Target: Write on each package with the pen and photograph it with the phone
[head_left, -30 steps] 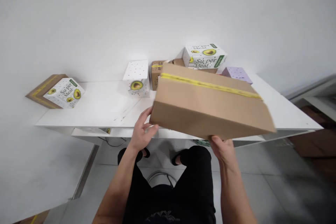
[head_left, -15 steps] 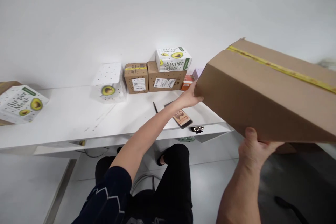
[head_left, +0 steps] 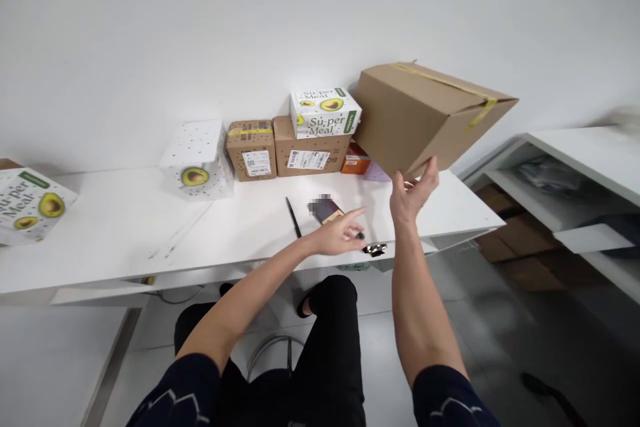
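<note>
A large brown cardboard box [head_left: 400, 117] with yellow tape is tilted at the right end of the white table, near the wall. My right hand [head_left: 413, 197] grips its lower front corner, fingers on the end face and underside. Nothing is in my left hand [head_left: 340, 233], which hovers over the phone [head_left: 325, 209] with fingers stretched out and apart. The hand hides part of the phone. Just left of it lies a black pen [head_left: 294, 217]. Behind the big box's lower edge, an orange box [head_left: 355, 159] and a lilac item [head_left: 377, 172] are partly hidden.
Along the wall stand a white avocado-print box [head_left: 200, 160], a small taped carton [head_left: 251, 150] and a labelled carton [head_left: 313, 155] topped by a Su-per Meal box [head_left: 326, 113]. Another printed box [head_left: 33, 205] sits far left. A metal clip [head_left: 375, 249] is at the table edge; shelving [head_left: 590, 173] stands right.
The big box has moved left and back toward the wall, over the table's right end. My left hand has let go of it and dropped over the phone. My right hand still holds it.
</note>
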A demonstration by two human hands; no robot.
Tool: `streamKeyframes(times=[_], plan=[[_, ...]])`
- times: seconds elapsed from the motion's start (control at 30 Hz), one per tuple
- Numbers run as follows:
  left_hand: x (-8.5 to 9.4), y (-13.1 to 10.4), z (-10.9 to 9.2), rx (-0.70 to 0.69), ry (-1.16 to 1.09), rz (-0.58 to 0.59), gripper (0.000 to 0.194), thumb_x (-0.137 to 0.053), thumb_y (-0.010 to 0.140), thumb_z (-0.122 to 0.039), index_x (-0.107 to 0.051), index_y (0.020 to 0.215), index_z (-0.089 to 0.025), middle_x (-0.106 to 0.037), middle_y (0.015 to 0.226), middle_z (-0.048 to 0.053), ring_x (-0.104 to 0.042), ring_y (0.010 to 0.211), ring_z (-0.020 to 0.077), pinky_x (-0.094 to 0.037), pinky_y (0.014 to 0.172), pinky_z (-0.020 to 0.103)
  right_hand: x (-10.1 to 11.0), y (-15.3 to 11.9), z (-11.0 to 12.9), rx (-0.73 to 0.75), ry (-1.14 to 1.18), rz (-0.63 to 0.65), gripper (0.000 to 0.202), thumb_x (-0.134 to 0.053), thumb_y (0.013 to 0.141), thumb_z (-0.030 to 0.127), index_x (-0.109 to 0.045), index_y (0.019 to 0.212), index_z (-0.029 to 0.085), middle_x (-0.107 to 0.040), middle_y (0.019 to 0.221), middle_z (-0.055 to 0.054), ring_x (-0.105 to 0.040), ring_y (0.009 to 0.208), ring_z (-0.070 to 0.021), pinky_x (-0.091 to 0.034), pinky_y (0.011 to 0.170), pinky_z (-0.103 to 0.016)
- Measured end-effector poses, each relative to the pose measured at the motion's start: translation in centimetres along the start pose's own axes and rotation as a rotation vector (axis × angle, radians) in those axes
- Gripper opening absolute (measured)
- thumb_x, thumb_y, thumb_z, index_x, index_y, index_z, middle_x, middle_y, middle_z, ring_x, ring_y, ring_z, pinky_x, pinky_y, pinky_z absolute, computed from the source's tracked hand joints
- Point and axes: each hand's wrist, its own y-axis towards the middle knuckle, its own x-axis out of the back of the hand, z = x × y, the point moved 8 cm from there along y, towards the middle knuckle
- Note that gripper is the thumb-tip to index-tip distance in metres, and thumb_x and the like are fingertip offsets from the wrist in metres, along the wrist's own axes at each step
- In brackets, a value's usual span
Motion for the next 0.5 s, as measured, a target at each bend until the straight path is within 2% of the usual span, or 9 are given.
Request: streamKeyframes(times=[0.07,0.13,0.23,0.3,0.37,0.43,0.5], plan=[[1.4,-6.1,2.3,0.059,0.03,-0.025,0.084,-0.076,0.082,-0.033,-0.035,0.155,-0.028,-0.063,0.132,0.016,-0.065,0.109,0.0243,-0.05,0.099,0.047,-2.3,-0.5,0.6,-0.005,0.019,0.063,0.082,-0.061,0.08,0.044,-0.03,0.153,0.027,-0.027,0.155,-0.018,-0.055,0.12,-0.0271,-0.055,0.09,-0.045],[3.3,-12.6,4.2,0.125,0.011,-0.085,0.07,-0.072,0.085,-0.038,-0.045,0.15,-0.027,-0.065,0.131,0.015,-0.066,0.107,0.0224,-0.051,0.099,0.045,-3.6,-1.0,1.0,-0.017,0.045,0.122,0.074,-0.06,0.082,0.043,-0.036,0.15,0.025,-0.027,0.155,-0.019,-0.061,0.108,-0.0238,-0.055,0.091,-0.046],[7.1,-22.0,5.8,0.188,-0.068,-0.305,0.056,-0.069,0.087,-0.045,-0.058,0.138,-0.026,-0.068,0.126,0.013,-0.068,0.107,0.0231,-0.054,0.095,0.043,-3.5,-1.2,0.6,-0.032,0.091,0.14,0.064,-0.06,0.082,0.036,-0.048,0.143,0.017,-0.033,0.152,-0.024,-0.062,0.107,-0.0254,-0.055,0.089,-0.044],[10.4,-28.1,6.2,0.211,-0.103,-0.516,0.05,-0.071,0.084,-0.046,-0.065,0.13,-0.027,-0.072,0.12,0.011,-0.07,0.103,0.0242,-0.055,0.095,0.045,-2.2,-1.0,-0.3,-0.027,0.095,0.037,0.057,-0.061,0.081,0.029,-0.054,0.135,0.011,-0.045,0.141,-0.028,-0.061,0.112,-0.0302,-0.055,0.086,-0.045],[14.3,-34.2,6.3,0.224,-0.124,-0.776,0.047,-0.075,0.081,-0.047,-0.069,0.123,-0.027,-0.074,0.113,0.01,-0.072,0.098,0.0253,-0.056,0.093,0.046,-1.0,-1.6,-0.6,-0.006,0.058,-0.147,0.051,-0.063,0.077,0.022,-0.058,0.127,0.013,-0.053,0.13,-0.026,-0.06,0.115,-0.0339,-0.054,0.083,-0.049],[19.1,-40.5,6.3,0.214,-0.107,-1.099,0.047,-0.079,0.075,-0.047,-0.071,0.115,-0.023,-0.075,0.105,0.01,-0.072,0.092,0.0249,-0.057,0.089,0.045,-1.3,-4.1,1.1,0.023,0.07,-0.234,0.041,-0.063,0.076,0.02,-0.061,0.117,0.018,-0.058,0.121,-0.022,-0.06,0.113,-0.0343,-0.054,0.083,-0.052],[23.9,-46.8,6.1,0.194,-0.055,-1.431,0.049,-0.078,0.073,-0.046,-0.07,0.113,-0.018,-0.074,0.099,0.009,-0.07,0.085,0.0217,-0.057,0.086,0.042,-3.4,-8.5,4.9,0.024,0.126,-0.127,0.032,-0.063,0.077,0.022,-0.064,0.109,0.019,-0.063,0.112,-0.018,-0.065,0.099,-0.0314,-0.053,0.08,-0.052]])
